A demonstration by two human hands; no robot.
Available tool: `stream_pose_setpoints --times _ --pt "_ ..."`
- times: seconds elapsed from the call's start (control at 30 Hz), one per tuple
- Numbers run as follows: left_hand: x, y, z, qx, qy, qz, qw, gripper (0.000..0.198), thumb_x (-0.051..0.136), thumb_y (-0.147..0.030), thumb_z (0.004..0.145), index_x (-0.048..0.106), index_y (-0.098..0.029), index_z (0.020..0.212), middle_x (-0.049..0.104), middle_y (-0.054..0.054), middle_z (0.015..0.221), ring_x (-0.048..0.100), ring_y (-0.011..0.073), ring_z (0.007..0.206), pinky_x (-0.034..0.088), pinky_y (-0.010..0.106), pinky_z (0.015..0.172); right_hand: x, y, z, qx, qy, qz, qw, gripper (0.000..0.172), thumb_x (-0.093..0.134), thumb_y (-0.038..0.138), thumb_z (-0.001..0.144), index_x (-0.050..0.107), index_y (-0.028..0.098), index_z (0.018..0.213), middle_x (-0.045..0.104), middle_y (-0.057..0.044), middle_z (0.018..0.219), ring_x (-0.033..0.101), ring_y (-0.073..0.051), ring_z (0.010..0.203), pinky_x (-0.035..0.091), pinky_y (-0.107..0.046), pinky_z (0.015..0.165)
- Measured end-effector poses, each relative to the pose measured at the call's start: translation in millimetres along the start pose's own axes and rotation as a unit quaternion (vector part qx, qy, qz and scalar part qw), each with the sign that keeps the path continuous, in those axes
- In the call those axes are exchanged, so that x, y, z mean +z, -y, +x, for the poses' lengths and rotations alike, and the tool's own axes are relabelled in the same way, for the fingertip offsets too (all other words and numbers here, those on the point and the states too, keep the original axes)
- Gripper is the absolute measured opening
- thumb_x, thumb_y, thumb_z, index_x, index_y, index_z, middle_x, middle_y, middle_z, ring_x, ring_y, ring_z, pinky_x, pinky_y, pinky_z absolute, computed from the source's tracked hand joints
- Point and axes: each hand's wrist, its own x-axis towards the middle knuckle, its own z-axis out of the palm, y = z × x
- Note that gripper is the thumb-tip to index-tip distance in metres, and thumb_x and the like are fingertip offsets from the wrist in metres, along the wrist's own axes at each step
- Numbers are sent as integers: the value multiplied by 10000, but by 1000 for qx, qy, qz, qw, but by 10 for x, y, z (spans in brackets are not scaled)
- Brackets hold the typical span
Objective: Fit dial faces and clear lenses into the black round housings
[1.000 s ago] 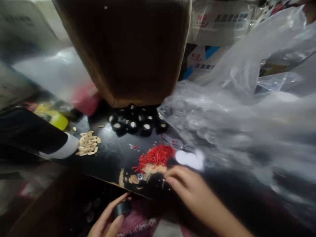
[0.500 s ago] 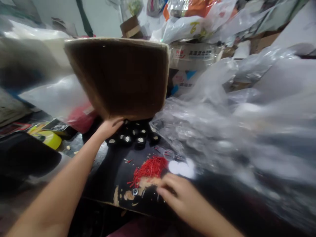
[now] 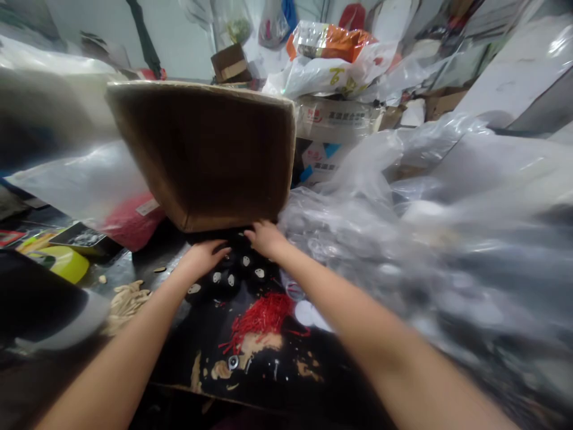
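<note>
My left hand (image 3: 203, 258) reaches over a cluster of small black rounded pieces (image 3: 230, 279) with pale oval spots, fingers stretched out and apart at their left side. Opposite it, my right hand (image 3: 267, 240) is at the far right of the same cluster, its fingers spread and pointing inward. Both hands touch or hover just over the pieces; which one I cannot tell. Just behind stands a large brown cardboard box (image 3: 190, 222), its dark open side facing me. Nearer to me lies a heap of thin red strips (image 3: 264, 316) on the black table (image 3: 188, 352).
White discs (image 3: 305, 313) lie right of the red heap, beside crumpled clear plastic bags (image 3: 380, 239). A small metal ring (image 3: 233, 362) is near the table's front edge. At left are beige pieces (image 3: 128, 304), a yellow tape roll (image 3: 67, 264) and a bag with red contents (image 3: 134, 221).
My right hand has moved away from the red heap, forward to the black pieces. The left hand stays by them, slightly nearer to me. The view has shifted a little.
</note>
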Motion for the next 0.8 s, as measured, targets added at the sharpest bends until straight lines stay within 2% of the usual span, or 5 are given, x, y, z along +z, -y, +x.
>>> stream_pose_setpoints --times 0.13,0.33,0.5,0.6,0.8 --pt "53 -33 -151 -44 -24 -9 999 341 583 -348 910 584 -198 1216 599 100 1258 620 236 1043 529 455 865 -71 -205 118 61 34 -31 997 330 587 340 936 571 173 1221 598 -87 1229 625 -217 1028 546 -427 862" --pt "62 -140 -329 -95 -83 -65 990 342 586 -347 909 584 -193 1214 604 99 1247 624 235 1033 533 453 856 178 -9 -78 -6 69 -3 998 319 578 339 941 573 182 1218 594 -87 1239 622 -213 1032 544 -426 867" --pt "-125 -120 -795 -112 -193 -128 966 359 489 -384 954 570 -192 1246 612 95 1272 606 246 1110 494 465 932 177 199 -250 -61 57 68 994 360 458 327 989 581 160 1284 568 -130 1364 507 -242 1281 393 -399 1079" --pt "-128 -111 -1325 -152 -252 -140 945 464 264 -427 999 576 -182 1240 673 93 1198 623 229 1106 477 390 953 -52 217 -618 -73 26 109 991 344 475 285 969 597 169 1269 565 -120 1379 491 -229 1301 360 -371 1092" --pt "220 -216 -1846 -187 -221 -121 949 402 542 -459 854 647 -202 1144 675 101 1132 655 254 932 495 396 887 -143 134 -1865 -47 126 226 965 330 511 373 933 576 192 666 640 -3 681 584 -134 652 430 -244 609"
